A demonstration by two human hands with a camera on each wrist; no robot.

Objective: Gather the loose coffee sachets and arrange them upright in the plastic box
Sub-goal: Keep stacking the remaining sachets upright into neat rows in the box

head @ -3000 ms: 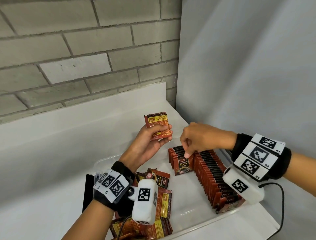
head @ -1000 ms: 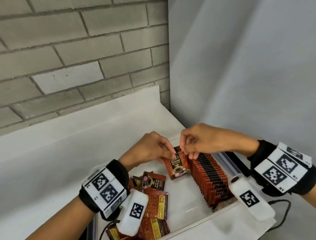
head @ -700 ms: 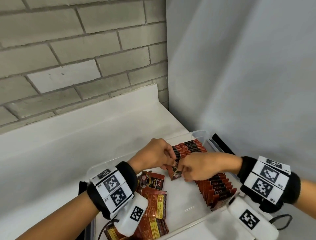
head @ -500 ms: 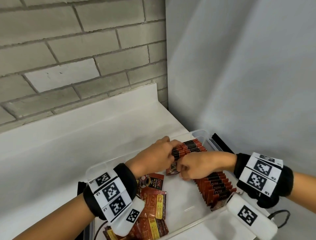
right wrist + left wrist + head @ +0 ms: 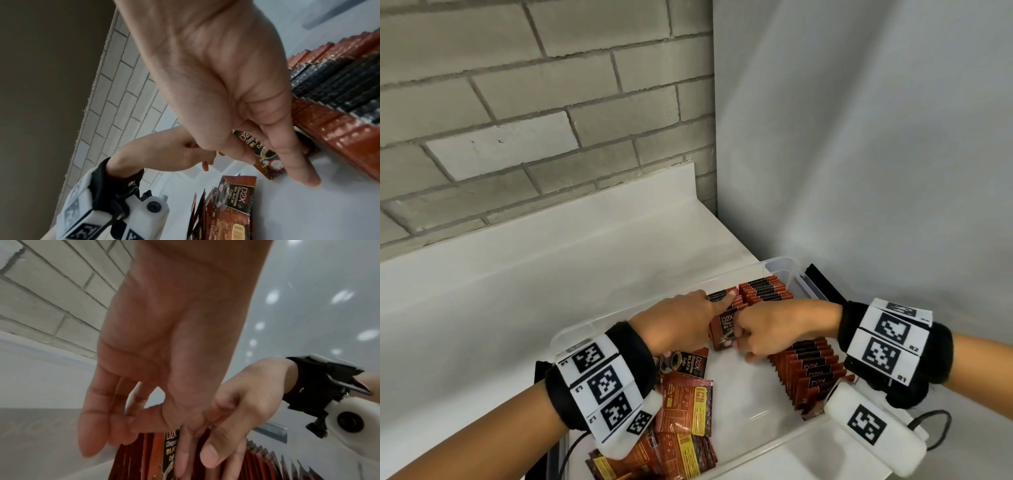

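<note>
Here both hands meet inside the plastic box [image 5: 571, 334], which sits at the right end of the white worktop [image 5: 517, 291]. The right hand [image 5: 774, 330] pinches a front-facing coffee sachet [image 5: 724, 330] between thumb and curled fingers, standing it upright at the near end of the packed row of sachets [image 5: 808, 370] along the box's right wall. The left hand [image 5: 681, 323] lies with fingers nearly straight, its fingertips [image 5: 727, 297] pressing the tops of the row's far part. Loose sachets [image 5: 685, 407] lie flat in the near left corner.
</note>
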